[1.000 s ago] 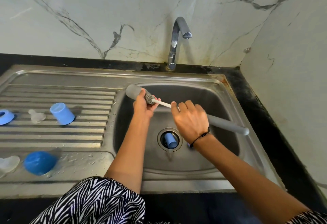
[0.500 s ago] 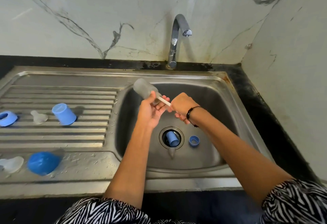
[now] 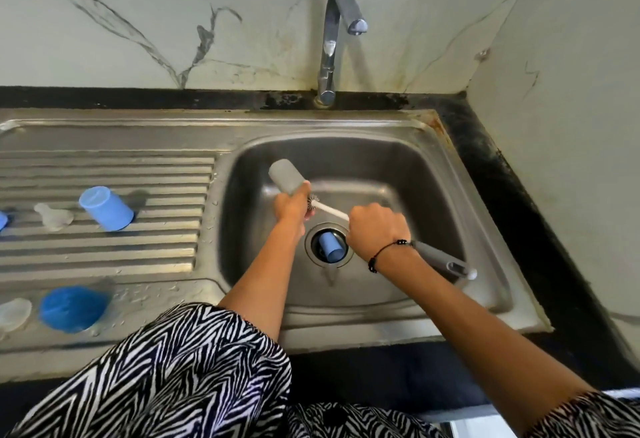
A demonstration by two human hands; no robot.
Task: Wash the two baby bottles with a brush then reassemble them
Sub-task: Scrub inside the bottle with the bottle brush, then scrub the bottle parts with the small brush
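Observation:
Over the sink basin [image 3: 426, 174], my left hand [image 3: 291, 205] grips a frosted grey baby bottle [image 3: 285, 176], its base pointing up and left. My right hand [image 3: 377, 230] grips the bottle brush [image 3: 330, 210]. The white stem runs into the bottle's mouth, where dark bristles show. The grey handle sticks out behind my wrist to the lower right. A blue cap [image 3: 329, 247] lies in the drain. On the drainboard [image 3: 104, 250] stand a blue cup-shaped cap [image 3: 105, 208], a clear teat [image 3: 53, 216], a blue dome cover [image 3: 71, 308] and a second clear teat [image 3: 14, 313].
A chrome tap [image 3: 332, 39] rises behind the basin, with no water running. Marble walls close the back and the right side. A blue ring [image 3: 1, 219] is cut off at the left edge. A black counter edge runs along the right.
The brush has been drawn back out of the bottle: my right hand moved down and right, and the grey handle shows again. The blue ring in the basin is now hidden.

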